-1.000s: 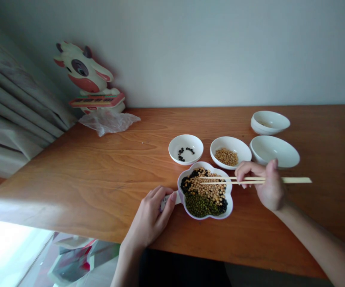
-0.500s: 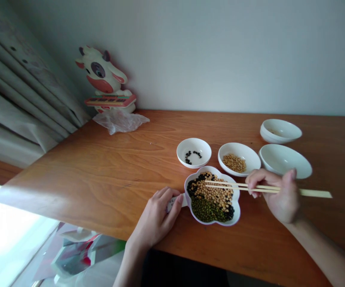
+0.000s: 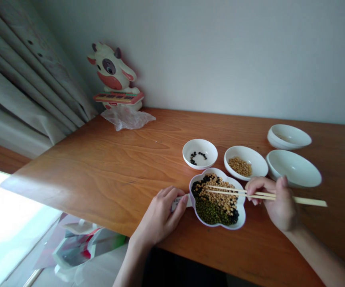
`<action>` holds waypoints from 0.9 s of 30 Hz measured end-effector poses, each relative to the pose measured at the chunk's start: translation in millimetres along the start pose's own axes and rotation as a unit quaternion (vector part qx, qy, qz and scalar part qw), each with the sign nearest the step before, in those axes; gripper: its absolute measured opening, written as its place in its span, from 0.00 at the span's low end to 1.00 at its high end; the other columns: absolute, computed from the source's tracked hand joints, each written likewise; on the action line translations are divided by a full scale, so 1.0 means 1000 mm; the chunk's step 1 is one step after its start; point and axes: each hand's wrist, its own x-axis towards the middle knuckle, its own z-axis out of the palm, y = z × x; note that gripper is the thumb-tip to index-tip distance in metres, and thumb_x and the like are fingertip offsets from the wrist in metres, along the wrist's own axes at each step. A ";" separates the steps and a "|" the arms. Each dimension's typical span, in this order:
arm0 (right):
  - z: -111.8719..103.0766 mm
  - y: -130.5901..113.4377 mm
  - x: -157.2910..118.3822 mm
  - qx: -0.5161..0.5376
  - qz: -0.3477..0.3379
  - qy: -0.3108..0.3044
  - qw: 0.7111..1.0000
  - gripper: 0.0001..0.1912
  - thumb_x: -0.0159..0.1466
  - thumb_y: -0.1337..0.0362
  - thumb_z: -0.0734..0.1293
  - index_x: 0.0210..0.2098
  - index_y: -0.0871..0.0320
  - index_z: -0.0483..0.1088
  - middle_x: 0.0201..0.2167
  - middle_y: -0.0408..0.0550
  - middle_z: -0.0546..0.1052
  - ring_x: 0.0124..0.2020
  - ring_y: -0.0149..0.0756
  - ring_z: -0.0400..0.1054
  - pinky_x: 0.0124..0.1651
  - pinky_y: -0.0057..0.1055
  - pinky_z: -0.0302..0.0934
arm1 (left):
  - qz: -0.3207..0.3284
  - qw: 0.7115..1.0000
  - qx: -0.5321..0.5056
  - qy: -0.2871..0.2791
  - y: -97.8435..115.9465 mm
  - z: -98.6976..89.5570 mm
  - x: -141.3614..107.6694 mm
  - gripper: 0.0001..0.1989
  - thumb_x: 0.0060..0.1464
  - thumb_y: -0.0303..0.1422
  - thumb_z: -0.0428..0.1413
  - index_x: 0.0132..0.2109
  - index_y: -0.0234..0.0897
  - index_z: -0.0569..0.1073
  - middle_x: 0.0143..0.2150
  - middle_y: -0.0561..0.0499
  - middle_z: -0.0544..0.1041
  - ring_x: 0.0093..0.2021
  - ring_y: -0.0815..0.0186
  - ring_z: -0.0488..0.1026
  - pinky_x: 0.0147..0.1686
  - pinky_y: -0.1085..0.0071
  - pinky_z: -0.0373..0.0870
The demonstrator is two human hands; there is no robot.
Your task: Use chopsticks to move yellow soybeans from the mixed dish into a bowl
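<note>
My left hand (image 3: 163, 217) is closed around the short handle of a white scalloped dish (image 3: 242, 215) on the table. Inside the dish lie tan soybeans (image 3: 227, 201), green mung beans (image 3: 209, 211) and black beans (image 3: 235, 216). My right hand (image 3: 275, 201) grips a pair of wooden chopsticks (image 3: 257, 194), whose tips are among the soybeans near the dish's middle. Whether a bean sits between the tips is too small to tell. Behind the dish stand a white bowl (image 3: 211, 148) with several black beans and another bowl (image 3: 260, 161) holding soybeans.
At the right stand a white bowl (image 3: 298, 169) and, behind it, what looks like stacked bowls (image 3: 292, 137). A cow toy with a keyboard (image 3: 118, 95) and a crumpled plastic bag (image 3: 130, 118) are at the back left. Bags (image 3: 82, 247) lie below the table's left edge.
The view has shifted slightly, moving everything on the table right. The chopstick tips are a little lower among the soybeans. Both hands keep their grips.
</note>
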 end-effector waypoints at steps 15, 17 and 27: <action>0.002 -0.002 0.000 0.006 -0.003 -0.016 1.000 0.43 0.70 0.33 0.44 0.25 0.51 0.78 0.24 0.50 0.74 0.23 0.41 0.63 0.25 0.40 0.60 | 0.001 1.000 0.003 0.007 0.001 0.000 0.001 0.13 0.75 0.40 0.48 0.45 0.41 0.74 0.44 0.48 0.79 0.44 0.59 0.76 0.48 0.64 0.69; 0.001 0.000 -0.001 0.001 -0.002 -0.017 1.000 0.42 0.70 0.34 0.45 0.25 0.51 0.78 0.24 0.50 0.74 0.23 0.41 0.63 0.26 0.40 0.60 | -0.001 1.000 0.004 0.007 0.001 -0.001 0.000 0.13 0.75 0.40 0.49 0.45 0.42 0.74 0.44 0.48 0.79 0.44 0.59 0.76 0.47 0.64 0.69; 0.001 -0.007 0.002 -0.010 -0.026 -0.026 0.999 0.44 0.69 0.31 0.44 0.23 0.52 0.77 0.22 0.50 0.73 0.23 0.41 0.63 0.25 0.39 0.60 | 0.003 1.000 0.000 0.007 0.001 -0.001 0.001 0.13 0.75 0.40 0.49 0.45 0.41 0.75 0.44 0.48 0.79 0.44 0.59 0.76 0.47 0.64 0.69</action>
